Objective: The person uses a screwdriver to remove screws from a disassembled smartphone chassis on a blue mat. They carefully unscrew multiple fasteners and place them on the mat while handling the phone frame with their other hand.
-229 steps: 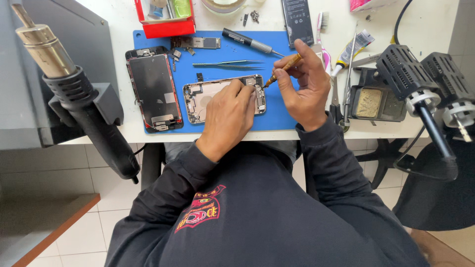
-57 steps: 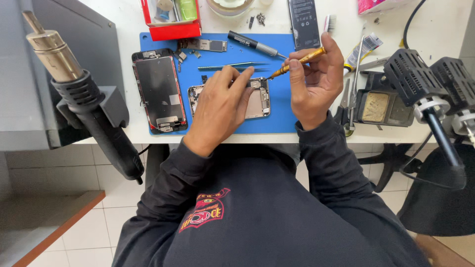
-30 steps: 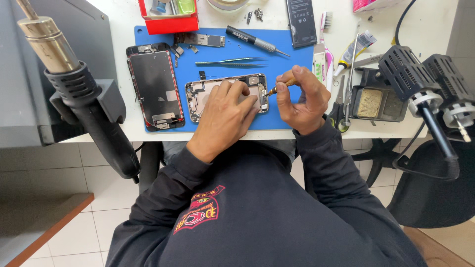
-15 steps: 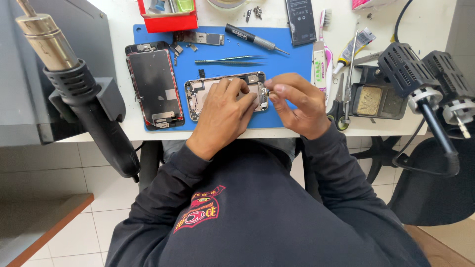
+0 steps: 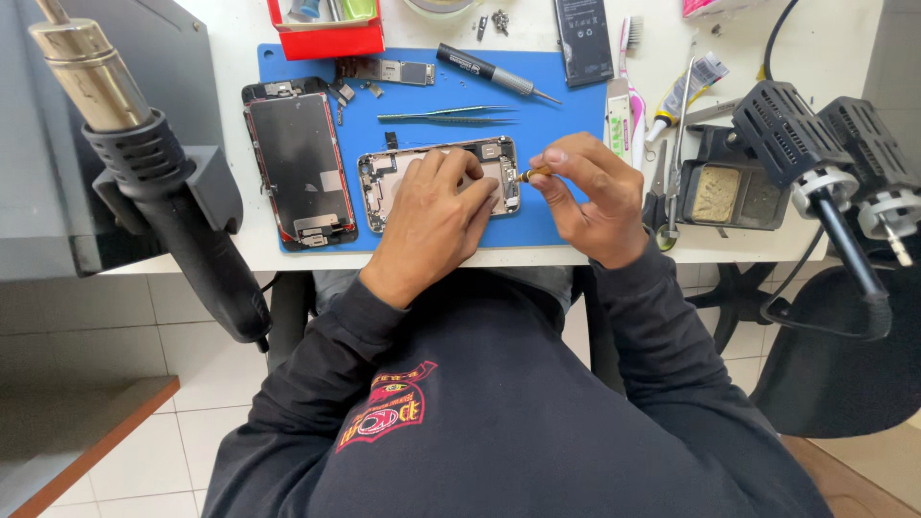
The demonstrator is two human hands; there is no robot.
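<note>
Phone shell (image 5: 436, 171), opened with silver frame and bare innards, lies mid blue mat (image 5: 566, 129). Left hand (image 5: 436, 216) rests flat on it, fingers spread; right hand (image 5: 595, 192) pinches a small screwdriver (image 5: 531, 175) at its edge

Tweezers (image 5: 446, 114), screen panel (image 5: 299, 163) crowd open phone (image 5: 384, 182); mat (image 5: 566, 134) free right.

Phone repair workshop; hot-air gun (image 5: 144, 173), tweezers (image 5: 446, 114)
</note>
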